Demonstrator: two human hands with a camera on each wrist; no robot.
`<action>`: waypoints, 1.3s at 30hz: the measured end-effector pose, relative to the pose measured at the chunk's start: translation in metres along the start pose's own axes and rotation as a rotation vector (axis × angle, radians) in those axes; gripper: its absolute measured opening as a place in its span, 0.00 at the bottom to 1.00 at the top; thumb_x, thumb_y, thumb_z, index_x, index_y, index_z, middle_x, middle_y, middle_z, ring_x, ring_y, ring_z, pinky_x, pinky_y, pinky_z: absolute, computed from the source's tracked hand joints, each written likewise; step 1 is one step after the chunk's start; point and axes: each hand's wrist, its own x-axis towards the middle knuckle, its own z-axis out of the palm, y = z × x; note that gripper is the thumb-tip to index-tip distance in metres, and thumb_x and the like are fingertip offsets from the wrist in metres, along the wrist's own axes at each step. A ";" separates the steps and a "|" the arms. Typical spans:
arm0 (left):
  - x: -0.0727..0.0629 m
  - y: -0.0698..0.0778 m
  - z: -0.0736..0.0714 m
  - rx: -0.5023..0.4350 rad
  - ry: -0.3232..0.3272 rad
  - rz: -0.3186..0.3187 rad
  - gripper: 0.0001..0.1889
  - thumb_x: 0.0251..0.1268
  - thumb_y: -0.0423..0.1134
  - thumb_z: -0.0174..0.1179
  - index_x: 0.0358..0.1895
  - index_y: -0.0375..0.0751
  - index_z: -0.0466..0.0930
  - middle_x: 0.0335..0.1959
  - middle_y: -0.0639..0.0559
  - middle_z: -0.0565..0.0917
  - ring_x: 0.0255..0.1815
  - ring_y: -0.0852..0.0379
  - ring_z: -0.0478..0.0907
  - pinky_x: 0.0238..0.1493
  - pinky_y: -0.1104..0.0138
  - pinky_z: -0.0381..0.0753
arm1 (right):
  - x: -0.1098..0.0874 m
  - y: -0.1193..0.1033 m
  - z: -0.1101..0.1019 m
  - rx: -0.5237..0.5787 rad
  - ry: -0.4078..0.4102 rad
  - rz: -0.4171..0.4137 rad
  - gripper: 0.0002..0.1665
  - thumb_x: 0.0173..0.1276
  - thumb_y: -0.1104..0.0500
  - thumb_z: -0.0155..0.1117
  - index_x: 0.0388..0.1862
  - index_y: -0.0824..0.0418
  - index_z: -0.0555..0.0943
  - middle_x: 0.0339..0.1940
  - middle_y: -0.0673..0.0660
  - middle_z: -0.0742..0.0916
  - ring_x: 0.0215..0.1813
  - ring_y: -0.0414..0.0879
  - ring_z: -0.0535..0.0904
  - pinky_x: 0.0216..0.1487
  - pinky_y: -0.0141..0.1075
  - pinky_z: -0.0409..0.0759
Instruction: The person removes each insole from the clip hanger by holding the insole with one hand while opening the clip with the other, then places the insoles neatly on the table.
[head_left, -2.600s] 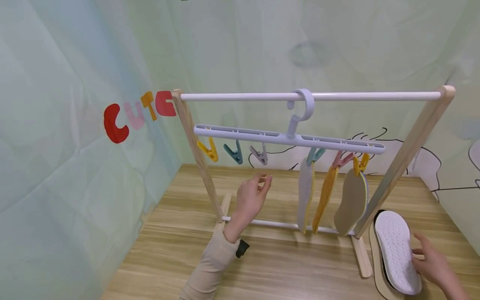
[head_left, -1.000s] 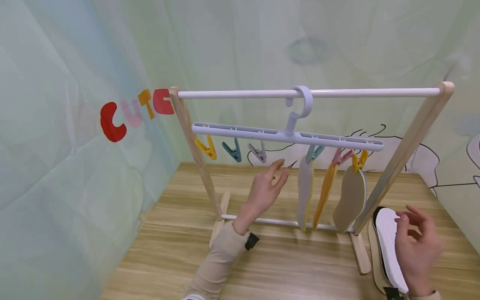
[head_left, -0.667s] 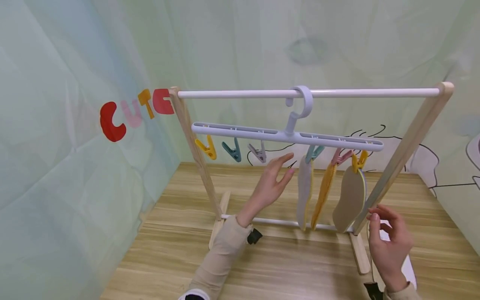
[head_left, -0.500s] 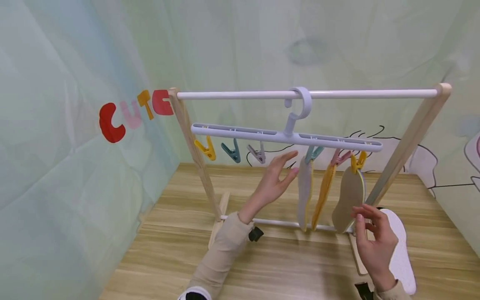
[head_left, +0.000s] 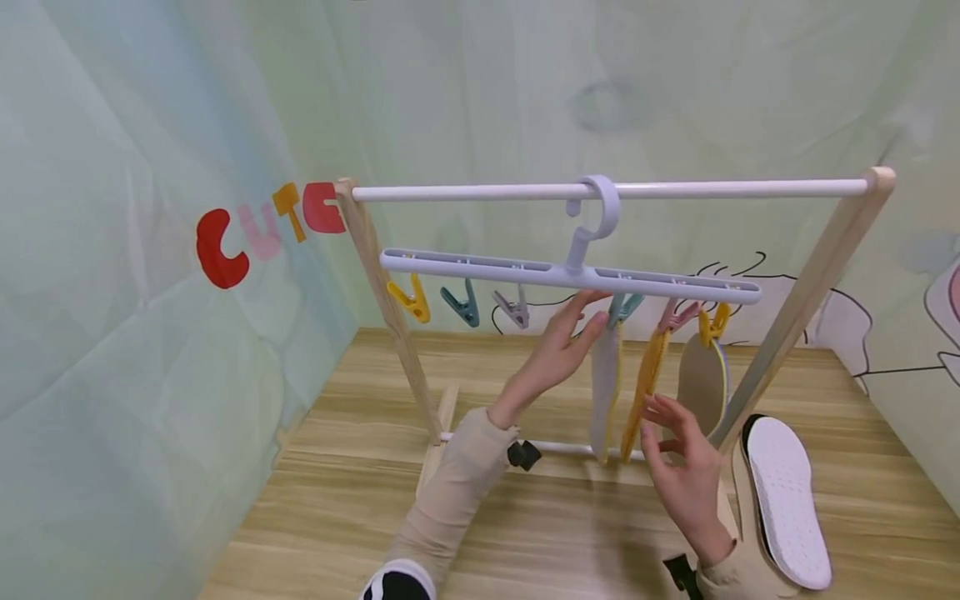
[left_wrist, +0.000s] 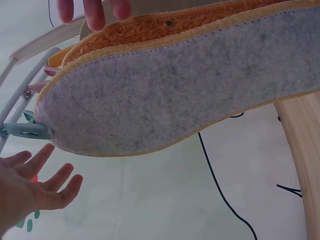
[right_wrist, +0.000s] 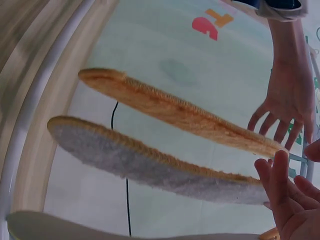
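Note:
In the head view my left hand (head_left: pixel 558 346) is at the teal clip (head_left: pixel 624 307), fingers straight, thumb and forefinger parted beside the clip. That clip holds the top of a hanging insole, its grey felt face (left_wrist: pixel 175 95) filling much of the left wrist view. My right hand (head_left: pixel 686 471) is in front of the orange fleecy insole (head_left: pixel 643 396), fingers loosely bent and holding nothing. A pink clip (head_left: pixel 677 315) grips the orange insole. Further right a beige insole (head_left: pixel 699 379) hangs from a yellow clip (head_left: pixel 714 323), its lower part behind my right hand.
A lavender hanger (head_left: pixel 480 267) hooks over the white top bar (head_left: pixel 720 190) of a wooden-sided rack. Yellow (head_left: pixel 410 298), teal (head_left: pixel 461 302) and grey (head_left: pixel 513 307) clips hang bare at its left. On the wooden table (head_left: pixel 337 492) a white insole (head_left: pixel 787 500) lies over others at the right.
My right hand has left the white insole on the table and moved left to the hanging insoles. My left hand has moved right and up to the teal clip.

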 end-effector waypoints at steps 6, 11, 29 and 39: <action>0.004 0.002 0.001 -0.006 -0.024 -0.020 0.20 0.68 0.35 0.44 0.62 0.41 0.59 0.58 0.41 0.71 0.61 0.48 0.66 0.58 0.57 0.68 | 0.002 -0.004 0.013 -0.015 -0.052 0.089 0.27 0.50 0.77 0.61 0.52 0.68 0.73 0.42 0.67 0.83 0.45 0.25 0.77 0.24 0.19 0.73; 0.007 0.005 0.000 0.001 -0.035 -0.033 0.18 0.68 0.35 0.43 0.60 0.39 0.60 0.56 0.40 0.73 0.59 0.49 0.68 0.57 0.60 0.69 | 0.004 -0.004 0.019 -0.059 -0.070 0.087 0.28 0.50 0.74 0.64 0.53 0.68 0.73 0.45 0.66 0.83 0.44 0.33 0.80 0.22 0.20 0.73; 0.014 0.012 0.007 -0.117 -0.016 0.018 0.13 0.70 0.31 0.35 0.50 0.30 0.66 0.45 0.36 0.75 0.45 0.49 0.71 0.50 0.74 0.69 | 0.000 0.008 0.042 -0.294 -0.069 -0.007 0.28 0.43 0.68 0.72 0.46 0.71 0.74 0.37 0.66 0.85 0.29 0.52 0.83 0.17 0.25 0.72; 0.020 0.015 0.010 -0.170 -0.028 -0.031 0.15 0.70 0.32 0.35 0.50 0.27 0.69 0.47 0.35 0.76 0.49 0.47 0.72 0.53 0.74 0.69 | -0.002 0.013 0.048 -0.360 -0.075 0.012 0.27 0.45 0.66 0.71 0.46 0.71 0.74 0.34 0.65 0.84 0.26 0.50 0.82 0.15 0.30 0.73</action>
